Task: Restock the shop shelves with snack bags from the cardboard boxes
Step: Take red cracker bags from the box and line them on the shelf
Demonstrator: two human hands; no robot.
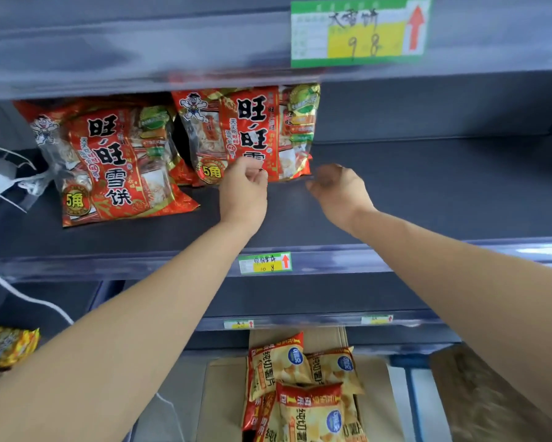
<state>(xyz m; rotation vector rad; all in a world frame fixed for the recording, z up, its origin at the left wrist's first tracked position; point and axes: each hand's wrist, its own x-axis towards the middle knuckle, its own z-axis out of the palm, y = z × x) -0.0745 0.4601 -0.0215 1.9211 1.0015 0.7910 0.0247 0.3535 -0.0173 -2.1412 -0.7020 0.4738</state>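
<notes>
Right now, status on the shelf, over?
Left hand pinching red bag's bottom edge. Right hand at its corner, blurred, grip unclear. Second red bag to its left, nothing blocking hands.

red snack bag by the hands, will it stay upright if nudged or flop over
Probably floppy: the red snack bag is thin glossy film, crinkled at its edges. Likely light for its puffy size. It may tip easily; the neighbouring bag already leans back.

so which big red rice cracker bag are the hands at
The right-hand red rice cracker bag, upright; the left hand pinches its bottom edge. The left-hand red bag leans apart.
</notes>
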